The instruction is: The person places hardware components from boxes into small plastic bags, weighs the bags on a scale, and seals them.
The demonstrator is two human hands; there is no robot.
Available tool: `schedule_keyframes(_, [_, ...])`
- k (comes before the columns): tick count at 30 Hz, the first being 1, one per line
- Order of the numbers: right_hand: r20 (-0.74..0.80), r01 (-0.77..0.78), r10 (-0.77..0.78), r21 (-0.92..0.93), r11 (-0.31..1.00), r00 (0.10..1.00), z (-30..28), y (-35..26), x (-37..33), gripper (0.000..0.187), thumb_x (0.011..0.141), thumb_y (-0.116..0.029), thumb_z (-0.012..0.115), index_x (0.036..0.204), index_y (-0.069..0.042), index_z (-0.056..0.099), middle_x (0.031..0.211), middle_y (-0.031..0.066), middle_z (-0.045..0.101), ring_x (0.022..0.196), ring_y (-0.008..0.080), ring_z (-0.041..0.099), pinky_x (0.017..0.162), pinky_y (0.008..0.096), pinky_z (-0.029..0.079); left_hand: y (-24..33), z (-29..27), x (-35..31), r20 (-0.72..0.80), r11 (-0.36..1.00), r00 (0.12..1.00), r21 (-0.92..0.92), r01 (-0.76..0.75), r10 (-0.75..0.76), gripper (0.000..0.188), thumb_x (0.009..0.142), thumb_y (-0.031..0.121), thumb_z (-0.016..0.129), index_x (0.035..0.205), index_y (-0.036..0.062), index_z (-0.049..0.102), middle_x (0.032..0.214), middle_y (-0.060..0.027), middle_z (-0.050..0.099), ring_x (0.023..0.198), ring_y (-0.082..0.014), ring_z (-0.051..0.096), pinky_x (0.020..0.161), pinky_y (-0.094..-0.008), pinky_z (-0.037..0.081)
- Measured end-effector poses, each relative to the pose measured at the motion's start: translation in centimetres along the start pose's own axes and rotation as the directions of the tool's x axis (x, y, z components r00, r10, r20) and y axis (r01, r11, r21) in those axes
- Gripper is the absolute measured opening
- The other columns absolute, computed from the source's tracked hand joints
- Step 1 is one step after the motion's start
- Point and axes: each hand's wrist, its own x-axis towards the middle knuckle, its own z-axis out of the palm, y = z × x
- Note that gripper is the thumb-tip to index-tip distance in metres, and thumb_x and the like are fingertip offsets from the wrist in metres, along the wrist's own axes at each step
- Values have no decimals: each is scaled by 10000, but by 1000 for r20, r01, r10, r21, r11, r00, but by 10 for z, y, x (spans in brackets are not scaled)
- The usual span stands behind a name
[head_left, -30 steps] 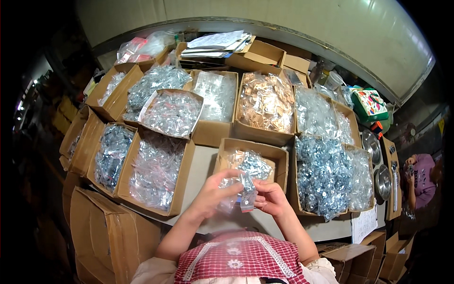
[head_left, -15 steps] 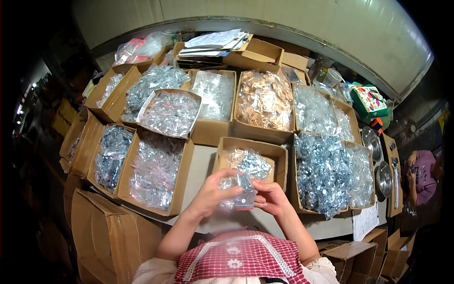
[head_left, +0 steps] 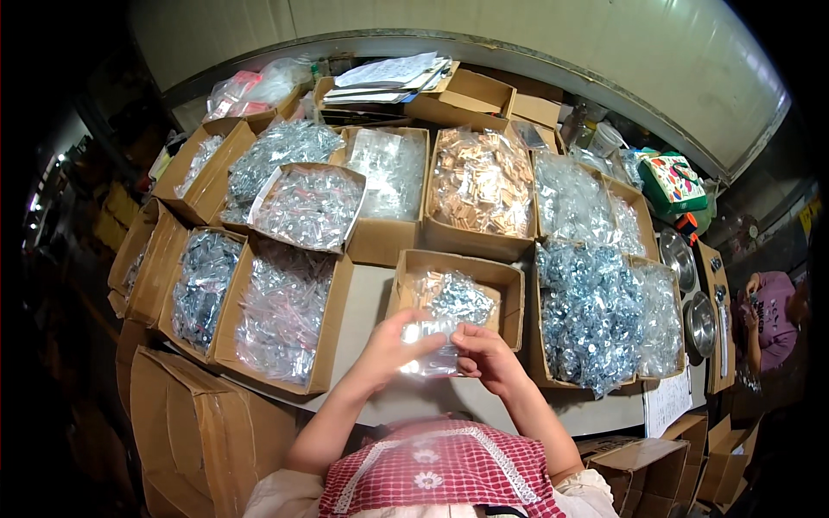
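Head view, watched from my remote post: I see a clear plastic bag [head_left: 432, 363] at the near side of the small carton [head_left: 512, 304]. Left hand [head_left: 386, 351] grips the bag's left part, thumb laid across its top; I can't make out the fingers underneath. Right hand [head_left: 490, 356] pinches its right edge, thumb against forefinger. Copper-coloured pieces [head_left: 484, 183] sit beyond the small carton, blue-silver packets [head_left: 591, 315] to its right.
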Motion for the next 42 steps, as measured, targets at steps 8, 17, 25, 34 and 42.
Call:
schedule_keyframes(8, [-7, -1, 2, 72, 997, 1000, -3, -1, -1, 110, 961, -146, 585, 917, -48, 562, 703, -26, 489, 519, 59, 400, 445, 202, 294, -7, -6, -4, 71, 991, 995, 111, -71, 63, 535, 802, 110, 791, 1260, 2, 535, 1013, -90, 650, 824, -129, 654, 615, -246, 546])
schedule_keyframes(17, [-108, 173, -156, 170, 970, 982, -14, -12, -7, 92, 925, -142, 633, 941, -78, 569, 721, -30, 490, 552, 86, 417, 507, 226, 338, -20, -22, -13, 190, 443, 978, -872, 207, -84, 606, 855, 11, 495, 1437, -20, 330, 1312, -243, 526, 1175, -343, 570, 940, -483, 516])
schedule_keyframes(25, [-205, 248, -226, 85, 965, 952, -27, -15, -17, 91, 951, -133, 576, 980, -47, 579, 698, -34, 493, 531, 81, 431, 494, 220, 352, -23, -25, -17, 124, 666, 990, -745, 51, 64, 852, 651, -125, 406, 1487, -26, 274, 1464, -253, 370, 1339, -413, 416, 1087, -560, 399])
schedule_keyframes(34, [-153, 254, -248, 22, 967, 957, -30, -6, -16, 159, 939, -159, 601, 1013, -21, 572, 732, -17, 535, 513, 60, 427, 474, 202, 352, -46, -25, -12, -155, 774, 987, -630, -64, -45, 501, 813, -70, 543, 1303, -4, 463, 1220, -176, 585, 1033, -291, 640, 882, -440, 566])
schedule_keyframes(42, [-22, 89, -120, -538, 838, 993, 19, 0, -7, 161, 927, -176, 644, 981, -24, 650, 723, 31, 605, 567, 112, 560, 529, 242, 443, -53, -20, -23, 49, 767, 987, -624, 150, -153, 469, 980, 397, 530, 1255, 19, 491, 1170, -157, 599, 974, -303, 657, 787, -533, 587])
